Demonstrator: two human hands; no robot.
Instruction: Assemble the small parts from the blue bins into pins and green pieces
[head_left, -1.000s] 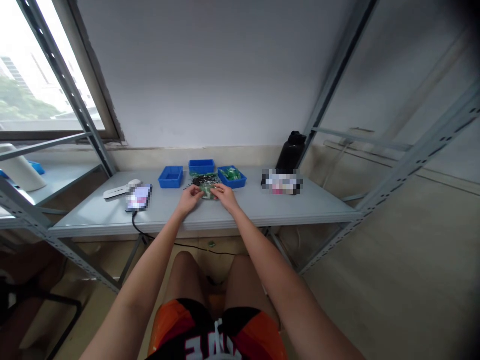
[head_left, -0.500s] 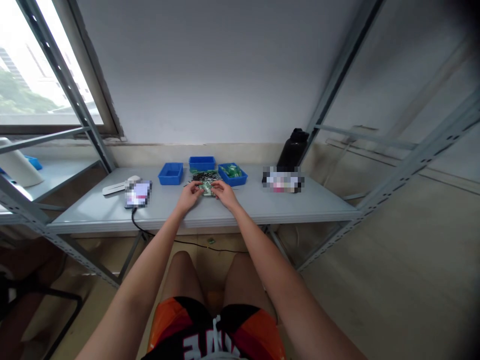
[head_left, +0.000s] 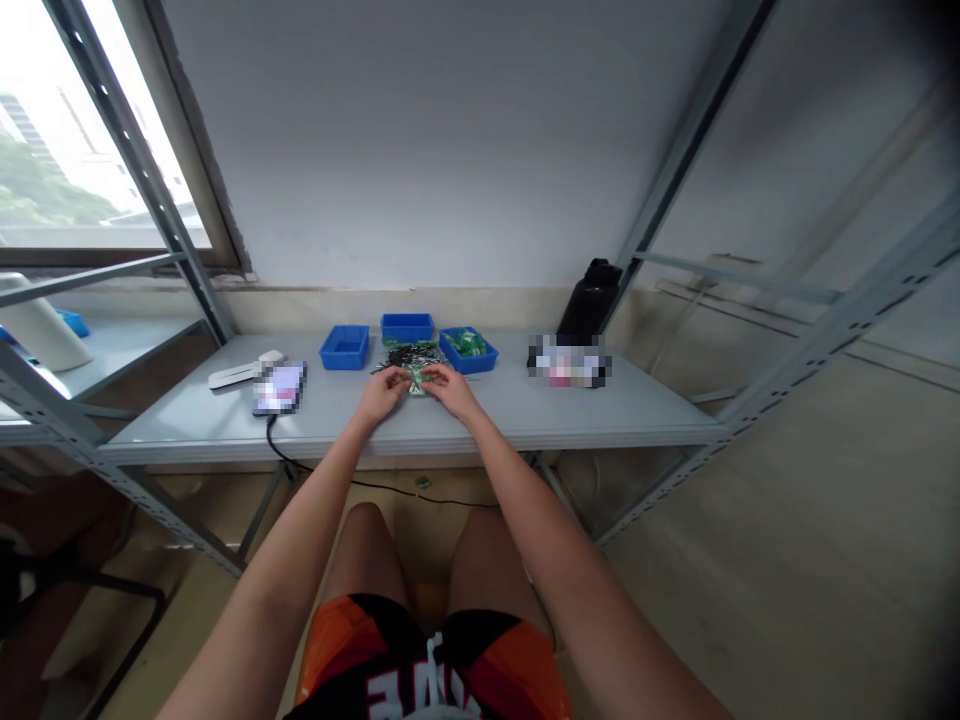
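Observation:
A small green and clear plastic packet (head_left: 417,382) is between my two hands, close above the table surface. My left hand (head_left: 382,393) is closed, its fingers pinching the packet's left side. On the other side, my right hand (head_left: 450,391) pinches the packet's upper right edge. Just beyond my fingertips lies a pile of thin dark and silvery pieces (head_left: 411,355), too small to name. A blue bin (head_left: 491,362) holding more green packets stands behind my right hand.
Two more blue bins stand at the back, one on the left (head_left: 344,361) and one in the middle (head_left: 406,337). A phone (head_left: 279,388) with a black cable (head_left: 289,462) and a white device (head_left: 234,376) lie left. A black bottle (head_left: 589,305) stands right, behind a blurred item (head_left: 568,362).
My fingers have shifted slightly on the packet, whose top is now more covered by them. The whole view has moved a little; the bins and pile stay put.

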